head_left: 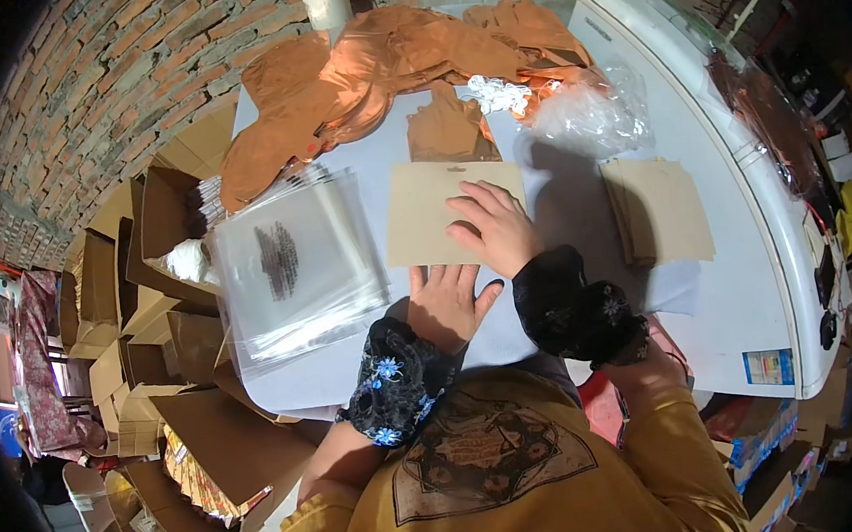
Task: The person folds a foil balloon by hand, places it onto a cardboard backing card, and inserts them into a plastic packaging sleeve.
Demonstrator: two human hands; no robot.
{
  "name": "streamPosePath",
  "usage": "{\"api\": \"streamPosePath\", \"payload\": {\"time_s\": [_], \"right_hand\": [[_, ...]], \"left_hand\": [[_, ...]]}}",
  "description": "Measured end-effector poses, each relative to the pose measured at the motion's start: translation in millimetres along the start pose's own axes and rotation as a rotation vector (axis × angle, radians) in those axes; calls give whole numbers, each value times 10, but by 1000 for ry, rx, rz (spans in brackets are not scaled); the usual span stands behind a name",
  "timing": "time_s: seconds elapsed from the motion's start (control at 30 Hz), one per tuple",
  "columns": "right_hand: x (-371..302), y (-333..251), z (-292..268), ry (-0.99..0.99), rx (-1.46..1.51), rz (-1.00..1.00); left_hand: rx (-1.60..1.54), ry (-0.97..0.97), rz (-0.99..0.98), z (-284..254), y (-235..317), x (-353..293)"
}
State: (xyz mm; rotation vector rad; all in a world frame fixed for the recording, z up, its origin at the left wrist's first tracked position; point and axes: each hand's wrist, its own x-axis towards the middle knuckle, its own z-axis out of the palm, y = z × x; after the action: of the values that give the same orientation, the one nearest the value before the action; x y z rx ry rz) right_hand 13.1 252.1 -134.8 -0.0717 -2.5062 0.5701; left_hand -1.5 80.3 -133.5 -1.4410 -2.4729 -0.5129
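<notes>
A tan card [422, 213] with a small hang slot at its far edge lies in front of me on the white table surface. My right hand [499, 230] rests on its right part, palm down with fingers stretched. My left hand [446, 306] is flat with the thumb apart, at the card's near edge; its fingertips seem to be under that edge. Just beyond the card lies a folded orange foil piece [450, 129], partly overlapped by it. Left of my hands is a pile of clear plastic sleeves [296, 266]. Tan cards [662, 207] are stacked to the right.
Orange foil balloons [371, 70] are heaped along the far side. Near them are small white pieces [500, 94] and a clear plastic bag [594, 118]. Open cardboard boxes [215, 443] crowd the left. A large white appliance [730, 182] borders the right, a brick wall [131, 79] the back.
</notes>
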Motion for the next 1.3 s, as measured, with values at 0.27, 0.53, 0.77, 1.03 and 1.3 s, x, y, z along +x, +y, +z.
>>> {"api": "streamPosePath", "payload": {"time_s": [0.27, 0.53, 0.77, 1.03, 1.3], "right_hand": [[2, 153, -84, -45, 42, -120], [25, 117, -88, -26, 56, -106], [44, 131, -122, -67, 69, -73], [-2, 79, -85, -72, -54, -115], [-12, 78, -118, -134, -139, -100]], "left_hand": [[-55, -40, -2, 11, -4, -13], [-22, -57, -16, 30, 1, -23], [34, 31, -17, -5, 1, 4], [-45, -67, 21, -247, -52, -215], [-305, -199, -247, -990, -462, 268]]}}
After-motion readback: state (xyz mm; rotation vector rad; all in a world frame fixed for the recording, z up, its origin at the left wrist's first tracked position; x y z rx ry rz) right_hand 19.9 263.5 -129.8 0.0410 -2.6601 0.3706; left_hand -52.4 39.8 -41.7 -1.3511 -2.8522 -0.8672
